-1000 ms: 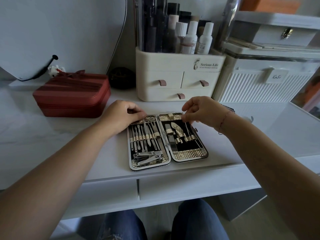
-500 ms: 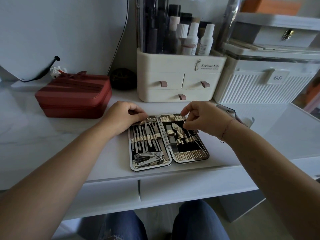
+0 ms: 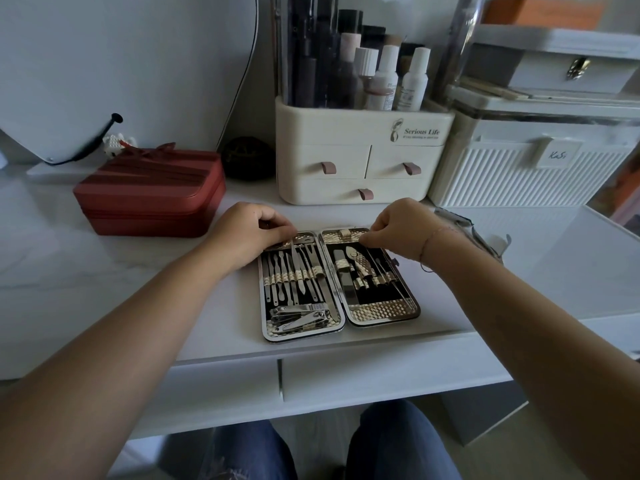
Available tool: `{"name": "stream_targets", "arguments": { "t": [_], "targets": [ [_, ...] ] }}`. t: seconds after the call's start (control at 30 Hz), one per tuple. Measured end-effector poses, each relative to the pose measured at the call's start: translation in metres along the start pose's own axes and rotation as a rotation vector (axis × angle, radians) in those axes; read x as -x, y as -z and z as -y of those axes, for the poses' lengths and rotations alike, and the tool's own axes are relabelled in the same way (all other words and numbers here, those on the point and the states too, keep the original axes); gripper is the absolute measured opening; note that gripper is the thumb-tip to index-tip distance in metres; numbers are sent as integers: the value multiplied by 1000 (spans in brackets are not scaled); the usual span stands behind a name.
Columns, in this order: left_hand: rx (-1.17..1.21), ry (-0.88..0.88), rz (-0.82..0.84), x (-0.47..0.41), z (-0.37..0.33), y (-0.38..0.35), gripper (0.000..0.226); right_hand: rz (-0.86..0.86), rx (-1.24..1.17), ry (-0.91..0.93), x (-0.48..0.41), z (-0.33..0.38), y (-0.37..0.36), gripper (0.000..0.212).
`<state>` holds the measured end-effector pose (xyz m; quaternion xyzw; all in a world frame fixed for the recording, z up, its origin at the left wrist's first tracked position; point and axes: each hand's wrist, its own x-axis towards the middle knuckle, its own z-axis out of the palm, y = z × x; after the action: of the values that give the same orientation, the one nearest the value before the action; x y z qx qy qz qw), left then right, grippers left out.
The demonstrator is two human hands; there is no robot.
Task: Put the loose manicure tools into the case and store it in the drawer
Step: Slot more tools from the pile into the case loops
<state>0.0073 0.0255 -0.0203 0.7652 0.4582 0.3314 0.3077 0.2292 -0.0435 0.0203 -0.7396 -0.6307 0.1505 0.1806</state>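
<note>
While left hand (image 3: 249, 230) grips the case (image 3: 381, 310) at its far edge, right hand (image 3: 401, 226) alongside pinches thin tool (image 3: 403, 296).

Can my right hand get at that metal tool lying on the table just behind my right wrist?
Probably yes: the metal tool lies uncovered on the table beside that wrist. The right hand seems to be pinching a thin tool in the case, so it would have to let go first.
</note>
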Motion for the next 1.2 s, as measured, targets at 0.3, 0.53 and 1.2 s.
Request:
{"name": "stream_targets", "arguments": {
  "t": [0.3, 0.53, 1.2],
  "targets": [
    [-10, -7, 0, 0, 0, 1, 11, 14, 150, -20, 3, 10, 0, 35],
    [-1, -12, 0, 1, -1, 1, 6, 26, 103, 31, 17, 4, 0, 34],
    [-109, -28, -41, 2, -1, 1, 6, 113, -253, 70, 86, -33, 8, 23]
  ]
}}
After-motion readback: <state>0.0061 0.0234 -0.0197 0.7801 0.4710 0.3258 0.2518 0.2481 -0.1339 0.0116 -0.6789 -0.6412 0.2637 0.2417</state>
